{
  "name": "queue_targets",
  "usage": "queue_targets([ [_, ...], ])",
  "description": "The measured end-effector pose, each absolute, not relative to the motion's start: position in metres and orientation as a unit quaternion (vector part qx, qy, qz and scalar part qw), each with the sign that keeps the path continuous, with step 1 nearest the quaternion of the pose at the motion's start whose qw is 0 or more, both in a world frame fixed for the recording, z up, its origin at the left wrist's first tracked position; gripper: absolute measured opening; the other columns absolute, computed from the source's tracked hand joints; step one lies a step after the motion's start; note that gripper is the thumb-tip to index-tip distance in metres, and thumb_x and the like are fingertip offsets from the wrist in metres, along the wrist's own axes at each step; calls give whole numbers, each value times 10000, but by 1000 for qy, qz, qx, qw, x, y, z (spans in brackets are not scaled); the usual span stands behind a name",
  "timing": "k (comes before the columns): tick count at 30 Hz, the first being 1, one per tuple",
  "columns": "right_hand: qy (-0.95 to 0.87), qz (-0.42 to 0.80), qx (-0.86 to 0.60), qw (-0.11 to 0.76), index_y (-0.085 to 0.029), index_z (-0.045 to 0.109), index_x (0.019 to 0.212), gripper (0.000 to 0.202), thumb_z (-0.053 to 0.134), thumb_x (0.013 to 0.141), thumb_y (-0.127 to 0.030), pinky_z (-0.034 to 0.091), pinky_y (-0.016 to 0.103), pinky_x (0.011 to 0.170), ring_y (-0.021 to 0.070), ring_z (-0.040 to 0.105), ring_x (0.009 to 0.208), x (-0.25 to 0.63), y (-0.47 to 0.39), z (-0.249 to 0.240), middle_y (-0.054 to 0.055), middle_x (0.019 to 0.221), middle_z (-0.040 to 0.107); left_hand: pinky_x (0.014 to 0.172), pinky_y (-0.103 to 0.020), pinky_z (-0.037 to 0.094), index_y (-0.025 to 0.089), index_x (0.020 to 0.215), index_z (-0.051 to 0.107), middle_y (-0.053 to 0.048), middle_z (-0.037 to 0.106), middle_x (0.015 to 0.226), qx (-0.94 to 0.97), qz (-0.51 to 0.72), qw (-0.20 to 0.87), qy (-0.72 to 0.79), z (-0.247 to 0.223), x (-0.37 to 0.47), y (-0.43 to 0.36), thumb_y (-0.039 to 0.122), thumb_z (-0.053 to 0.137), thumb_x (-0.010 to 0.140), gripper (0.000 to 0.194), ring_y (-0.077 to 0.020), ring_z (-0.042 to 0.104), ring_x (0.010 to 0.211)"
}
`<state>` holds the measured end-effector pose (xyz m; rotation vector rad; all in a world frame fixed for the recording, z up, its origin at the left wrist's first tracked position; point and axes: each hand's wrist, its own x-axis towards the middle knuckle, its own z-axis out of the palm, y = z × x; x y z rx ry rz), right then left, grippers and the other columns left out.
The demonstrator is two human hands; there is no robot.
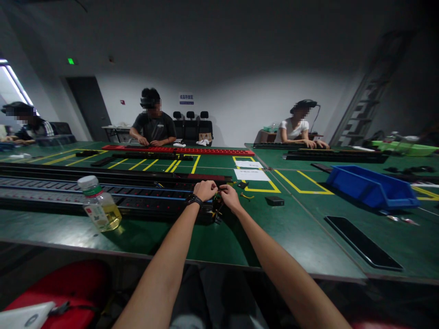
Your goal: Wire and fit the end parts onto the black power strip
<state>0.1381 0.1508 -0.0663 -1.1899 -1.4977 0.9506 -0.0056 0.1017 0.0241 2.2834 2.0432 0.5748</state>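
My left hand (206,190), with a dark watch on the wrist, is over the right end of a long black rail assembly (137,201) with blue strips and red dots. Close beside it, my right hand (230,198) is just off that end. Both hands are closed in a pinch, fingertips nearly meeting around something small and dark that I cannot make out. Below the fingers, a bunch of dark and yellow wires (216,212) hangs at the rail's end. A short yellow wire piece (247,196) lies right of my right hand.
A bottle of yellow liquid (101,205) stands before the rail. To the right are a small black box (275,201), a blue bin (372,187) and a dark tablet-like slab (363,242). White paper sheets (252,175) lie ahead. Several people work across the green table (291,237).
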Motion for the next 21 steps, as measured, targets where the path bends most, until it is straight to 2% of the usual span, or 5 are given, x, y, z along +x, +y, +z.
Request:
queue_targets([
  [3, -637, 348, -487, 486, -189, 718, 1068, 277, 595, 821, -162, 590, 307, 841, 195, 745, 917, 138, 153, -69, 64, 1036, 781, 960, -320, 540, 294, 1038, 804, -34, 817, 1072, 734, 185, 11, 654, 23, -6, 103, 430, 622, 933, 250, -231, 744, 1051],
  [6, -646, 331, -485, 488, -196, 731, 1044, 286, 578, 809, -145, 571, 318, 903, 196, 733, 971, 138, 155, -70, 58, 1057, 778, 960, -321, 539, 290, 1036, 798, -37, 814, 1063, 734, 189, 10, 652, 21, -7, 105, 433, 634, 925, 244, -232, 744, 1043],
  [16, -671, 301, -485, 473, -190, 770, 1032, 333, 560, 775, -165, 542, 309, 851, 198, 686, 840, 141, 150, -64, 28, 877, 752, 943, -313, 546, 292, 1020, 791, -25, 814, 1044, 743, 203, 18, 637, 18, -9, 108, 414, 657, 907, 214, -220, 742, 1027],
  [21, -680, 307, -476, 466, -191, 784, 1053, 390, 540, 749, -168, 528, 280, 788, 190, 666, 797, 143, 150, -63, 14, 829, 735, 890, -284, 554, 281, 1017, 793, -22, 816, 1001, 743, 215, 29, 634, 17, -9, 110, 342, 669, 884, 192, -208, 747, 990],
])
